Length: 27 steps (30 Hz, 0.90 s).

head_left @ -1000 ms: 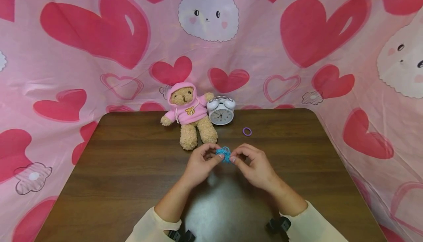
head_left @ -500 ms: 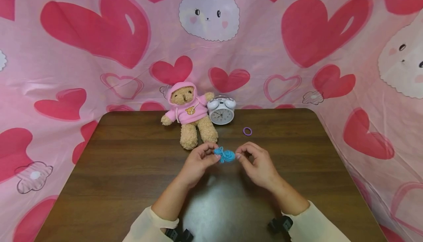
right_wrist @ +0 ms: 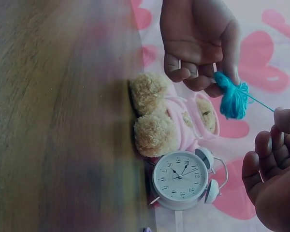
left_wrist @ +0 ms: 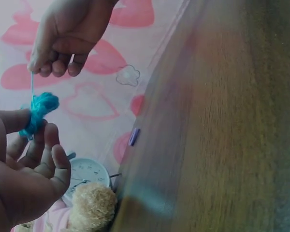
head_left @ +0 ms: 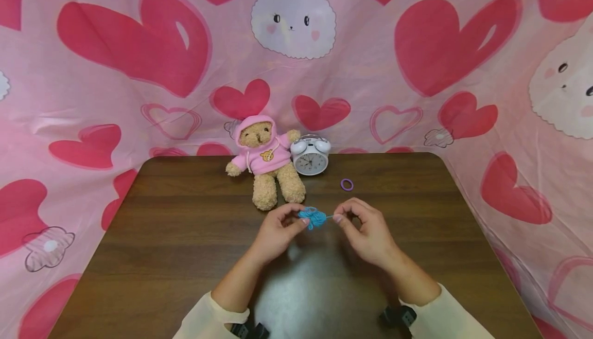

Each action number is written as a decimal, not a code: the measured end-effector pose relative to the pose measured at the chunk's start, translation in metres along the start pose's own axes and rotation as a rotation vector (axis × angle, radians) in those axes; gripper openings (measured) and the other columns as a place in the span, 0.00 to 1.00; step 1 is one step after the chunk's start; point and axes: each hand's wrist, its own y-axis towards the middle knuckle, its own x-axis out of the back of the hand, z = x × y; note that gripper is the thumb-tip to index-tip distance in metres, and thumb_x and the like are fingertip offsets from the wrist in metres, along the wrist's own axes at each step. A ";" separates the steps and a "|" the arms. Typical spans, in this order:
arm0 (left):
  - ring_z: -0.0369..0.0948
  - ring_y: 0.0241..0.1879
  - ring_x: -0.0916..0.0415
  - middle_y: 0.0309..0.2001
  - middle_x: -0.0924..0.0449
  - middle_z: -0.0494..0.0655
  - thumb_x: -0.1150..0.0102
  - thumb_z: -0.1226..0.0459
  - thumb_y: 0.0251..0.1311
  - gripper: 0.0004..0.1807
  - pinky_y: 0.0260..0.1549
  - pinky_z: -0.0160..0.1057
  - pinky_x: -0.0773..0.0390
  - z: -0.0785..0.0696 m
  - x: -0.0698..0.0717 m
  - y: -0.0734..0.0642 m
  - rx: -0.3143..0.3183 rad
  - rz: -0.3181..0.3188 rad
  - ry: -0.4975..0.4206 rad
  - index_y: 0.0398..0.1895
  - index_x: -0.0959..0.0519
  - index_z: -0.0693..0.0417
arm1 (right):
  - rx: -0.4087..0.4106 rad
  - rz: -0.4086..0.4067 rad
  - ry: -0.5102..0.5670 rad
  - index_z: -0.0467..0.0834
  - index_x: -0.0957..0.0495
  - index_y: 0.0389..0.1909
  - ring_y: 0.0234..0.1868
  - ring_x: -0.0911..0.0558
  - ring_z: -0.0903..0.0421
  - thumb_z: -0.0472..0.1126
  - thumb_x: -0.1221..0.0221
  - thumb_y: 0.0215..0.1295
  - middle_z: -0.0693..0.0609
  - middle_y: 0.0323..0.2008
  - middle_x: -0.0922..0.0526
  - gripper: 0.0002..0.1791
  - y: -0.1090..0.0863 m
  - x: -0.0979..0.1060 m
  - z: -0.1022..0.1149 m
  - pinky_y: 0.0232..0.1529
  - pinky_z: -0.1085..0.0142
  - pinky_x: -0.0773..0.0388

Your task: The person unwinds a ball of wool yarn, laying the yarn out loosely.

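A small bundle of blue yarn (head_left: 314, 217) is held above the table between both hands. My left hand (head_left: 276, 231) pinches the bundle between thumb and fingers at its left side. From the bundle a single strand runs taut to my right hand (head_left: 366, 231), whose thumb and forefinger pinch its end. The right wrist view shows the yarn bundle (right_wrist: 234, 100) gathered at its middle, with loops spreading out and the strand leaving near the left thumb. In the left wrist view the strand (left_wrist: 32, 84) rises straight to the right fingertips.
A teddy bear (head_left: 265, 156) in a pink hoodie sits at the back of the wooden table (head_left: 185, 236), beside a white alarm clock (head_left: 310, 157). A purple ring-shaped band (head_left: 346, 184) lies beyond the right hand. A pink heart-print cloth (head_left: 370, 71) hangs behind.
My right hand has moved a little to the right, off the bundle, drawing a strand out taut. The left hand keeps its pinch, and the yarn bundle has shifted and turned slightly.
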 end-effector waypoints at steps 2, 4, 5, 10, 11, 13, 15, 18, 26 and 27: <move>0.47 0.41 0.18 0.41 0.16 0.52 0.35 0.70 0.67 0.13 0.43 0.37 0.17 0.001 0.001 0.001 0.020 -0.025 -0.040 0.51 0.20 0.67 | 0.003 0.000 -0.002 0.47 0.18 0.35 0.36 0.21 0.60 0.32 0.32 0.68 0.60 0.34 0.18 0.06 -0.002 0.000 0.001 0.36 0.66 0.23; 0.46 0.42 0.18 0.41 0.16 0.51 0.36 0.71 0.67 0.13 0.47 0.41 0.15 0.002 0.002 0.001 0.040 -0.033 -0.092 0.51 0.22 0.69 | 0.003 0.001 0.000 0.49 0.18 0.35 0.37 0.21 0.60 0.32 0.32 0.67 0.61 0.34 0.18 0.08 -0.003 0.000 0.001 0.36 0.65 0.23; 0.44 0.42 0.17 0.41 0.16 0.49 0.36 0.71 0.68 0.13 0.48 0.43 0.15 0.002 0.003 0.001 0.048 -0.031 -0.119 0.51 0.22 0.70 | 0.003 0.001 0.001 0.49 0.18 0.35 0.37 0.21 0.60 0.32 0.32 0.67 0.61 0.35 0.18 0.09 -0.004 0.000 0.001 0.36 0.63 0.22; 0.37 0.41 0.18 0.42 0.17 0.45 0.40 0.73 0.69 0.13 0.50 0.46 0.16 0.002 0.010 -0.001 0.062 0.024 -0.229 0.53 0.25 0.72 | 0.002 -0.004 0.008 0.48 0.18 0.36 0.38 0.20 0.61 0.30 0.32 0.65 0.60 0.36 0.18 0.10 -0.007 0.003 -0.002 0.38 0.66 0.22; 0.37 0.41 0.18 0.42 0.18 0.44 0.41 0.73 0.70 0.14 0.50 0.45 0.16 0.002 0.012 -0.001 0.059 0.038 -0.240 0.54 0.26 0.73 | 0.001 -0.009 0.007 0.48 0.18 0.36 0.38 0.20 0.61 0.29 0.32 0.65 0.59 0.35 0.18 0.10 -0.007 0.004 -0.003 0.38 0.67 0.22; 0.36 0.42 0.18 0.42 0.17 0.43 0.42 0.74 0.69 0.14 0.49 0.42 0.16 0.003 0.015 -0.002 0.048 0.066 -0.235 0.55 0.26 0.74 | 0.002 -0.022 0.008 0.45 0.18 0.36 0.37 0.20 0.60 0.26 0.32 0.63 0.57 0.35 0.17 0.11 -0.007 0.006 -0.005 0.39 0.70 0.22; 0.37 0.41 0.19 0.42 0.17 0.43 0.41 0.74 0.69 0.15 0.47 0.38 0.17 0.004 0.018 -0.003 0.037 0.092 -0.201 0.55 0.25 0.75 | -0.001 -0.038 0.003 0.43 0.18 0.35 0.36 0.21 0.59 0.24 0.32 0.62 0.54 0.34 0.17 0.11 -0.006 0.007 -0.005 0.38 0.73 0.24; 0.36 0.40 0.18 0.42 0.15 0.44 0.37 0.74 0.67 0.14 0.42 0.34 0.18 0.005 0.021 -0.004 0.011 0.109 -0.098 0.53 0.22 0.72 | -0.004 -0.059 -0.003 0.39 0.18 0.34 0.35 0.22 0.58 0.21 0.33 0.60 0.49 0.33 0.18 0.11 -0.004 0.010 -0.001 0.36 0.73 0.25; 0.40 0.38 0.18 0.40 0.16 0.51 0.34 0.71 0.66 0.11 0.40 0.35 0.17 0.003 0.024 -0.006 -0.004 -0.025 0.039 0.49 0.19 0.65 | 0.014 -0.059 0.010 0.34 0.20 0.33 0.34 0.23 0.57 0.18 0.35 0.60 0.45 0.31 0.19 0.10 0.003 0.018 0.032 0.36 0.73 0.26; 0.41 0.39 0.18 0.40 0.16 0.50 0.35 0.71 0.67 0.11 0.42 0.37 0.16 0.003 0.024 -0.006 0.012 -0.039 0.007 0.50 0.20 0.66 | 0.016 -0.057 0.012 0.34 0.20 0.32 0.34 0.23 0.57 0.17 0.36 0.60 0.45 0.31 0.19 0.10 0.003 0.019 0.034 0.36 0.73 0.26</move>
